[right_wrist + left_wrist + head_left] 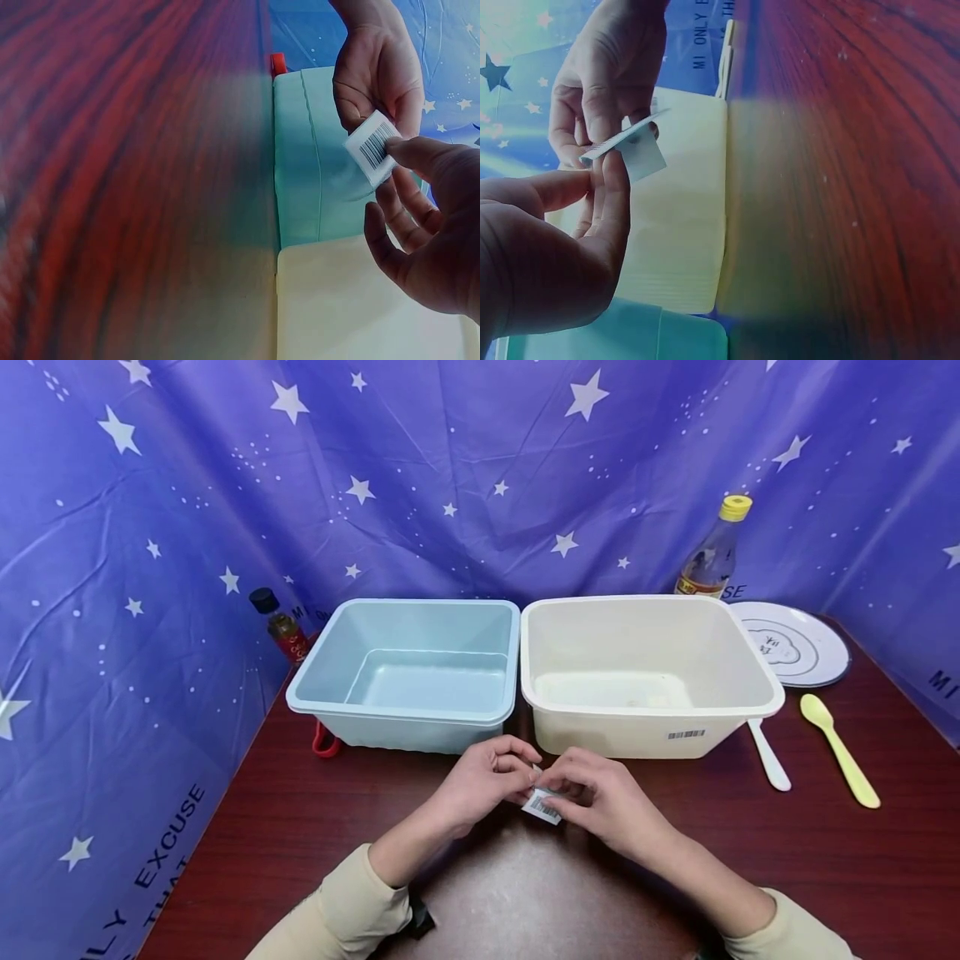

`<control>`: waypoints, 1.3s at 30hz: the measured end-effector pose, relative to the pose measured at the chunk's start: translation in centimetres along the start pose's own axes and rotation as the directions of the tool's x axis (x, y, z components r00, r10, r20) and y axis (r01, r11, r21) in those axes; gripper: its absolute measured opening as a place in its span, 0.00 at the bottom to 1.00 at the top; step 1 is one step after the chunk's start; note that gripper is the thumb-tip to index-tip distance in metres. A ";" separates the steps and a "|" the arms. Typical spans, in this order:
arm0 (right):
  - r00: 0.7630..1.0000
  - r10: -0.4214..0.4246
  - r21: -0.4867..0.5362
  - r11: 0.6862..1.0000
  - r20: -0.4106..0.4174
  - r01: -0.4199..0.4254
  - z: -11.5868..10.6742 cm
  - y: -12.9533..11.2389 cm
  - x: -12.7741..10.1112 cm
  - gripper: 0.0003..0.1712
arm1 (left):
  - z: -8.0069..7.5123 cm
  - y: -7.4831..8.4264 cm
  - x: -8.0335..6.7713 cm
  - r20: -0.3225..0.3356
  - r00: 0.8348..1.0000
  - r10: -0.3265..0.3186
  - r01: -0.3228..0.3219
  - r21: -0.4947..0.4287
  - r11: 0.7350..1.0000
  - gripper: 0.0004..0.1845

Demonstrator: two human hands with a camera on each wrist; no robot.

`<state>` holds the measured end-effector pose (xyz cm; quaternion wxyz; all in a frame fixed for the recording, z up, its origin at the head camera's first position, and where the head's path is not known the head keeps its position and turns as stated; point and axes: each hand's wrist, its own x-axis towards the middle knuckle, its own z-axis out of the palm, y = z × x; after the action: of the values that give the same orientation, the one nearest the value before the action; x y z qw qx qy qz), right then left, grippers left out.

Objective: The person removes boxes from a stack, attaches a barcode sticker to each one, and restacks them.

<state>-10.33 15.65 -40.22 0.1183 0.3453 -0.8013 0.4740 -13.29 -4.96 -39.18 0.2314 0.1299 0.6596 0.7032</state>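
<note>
A small white barcode label (542,808) is between my two hands, in front of the bins. It looks folded or bent in the left wrist view, where a flap (645,159) hangs down; its printed bars face the right wrist camera on the white label (369,146). My left hand (487,778) pinches one end with thumb and fingertips. From the other side my right hand (611,797) pinches it too, the thumb lying over the bars. Just beyond the hands stand a light blue bin (416,731) and a cream bin (607,735) with a barcode sticker (686,734).
Behind the blue bin stands a small dark-capped bottle (288,635); a red handle (324,742) pokes out beneath. On the right are a yellow-capped bottle (708,560), a white plate (821,652), a white utensil handle (768,760) and a yellow spoon (842,752). A starry curtain (465,460) hangs behind.
</note>
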 end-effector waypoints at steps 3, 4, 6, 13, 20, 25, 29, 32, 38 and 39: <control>1.000 -0.016 0.008 1.000 -0.007 0.016 0.1 0.0 0.0 0.15 | 0.0 0.0 0.0 0.007 1.000 0.006 -0.006 0.002 1.000 0.14; 1.000 -0.025 0.009 1.000 -0.010 0.025 0.1 0.1 -0.1 0.15 | 0.0 0.0 -0.1 0.008 1.000 0.005 -0.005 0.002 1.000 0.14; 0.999 -0.040 0.005 0.999 -0.015 0.040 0.1 0.1 -0.1 0.15 | 0.0 0.0 -0.1 0.006 1.000 0.006 -0.006 0.004 1.000 0.14; 0.998 -0.058 0.009 0.998 -0.004 0.058 0.1 0.1 -0.2 0.15 | -0.4 -0.2 0.3 -0.016 1.000 -0.002 0.002 0.048 0.999 0.14; 0.996 -0.044 0.005 0.999 0.075 0.043 0.0 -0.1 -0.2 0.17 | -1.0 -0.3 0.5 -0.039 0.999 0.000 0.006 0.156 0.988 0.15; 0.974 -0.094 0.055 0.995 0.204 0.084 -0.1 -0.4 -0.1 0.16 | -1.3 -0.6 0.6 -0.055 0.998 0.003 0.011 0.251 0.968 0.11; 0.933 -0.141 0.123 0.987 0.332 0.105 -0.2 -0.7 -0.2 0.14 | -1.4 -0.8 0.6 -0.058 0.998 0.001 0.019 0.335 0.942 0.09; 0.903 -0.157 0.185 0.979 0.399 0.088 -0.3 -0.8 -0.3 0.12 | -1.5 -1.0 0.6 -0.052 0.999 -0.006 0.026 0.394 0.919 0.09; 0.899 -0.089 0.312 0.949 0.429 -0.055 -0.8 -1.1 -0.2 0.09 | -1.4 -1.0 0.6 -0.027 0.999 -0.019 0.030 0.478 0.878 0.07; 0.905 -0.063 0.320 0.944 0.421 -0.083 -0.9 -1.2 -0.2 0.09 | -1.3 -1.0 0.5 -0.025 0.999 -0.020 0.030 0.486 0.873 0.07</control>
<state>-9.55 16.11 -39.03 -0.1214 0.4511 -0.7184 0.5154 -14.26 -5.84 -40.38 0.1938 0.1686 0.8191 0.5130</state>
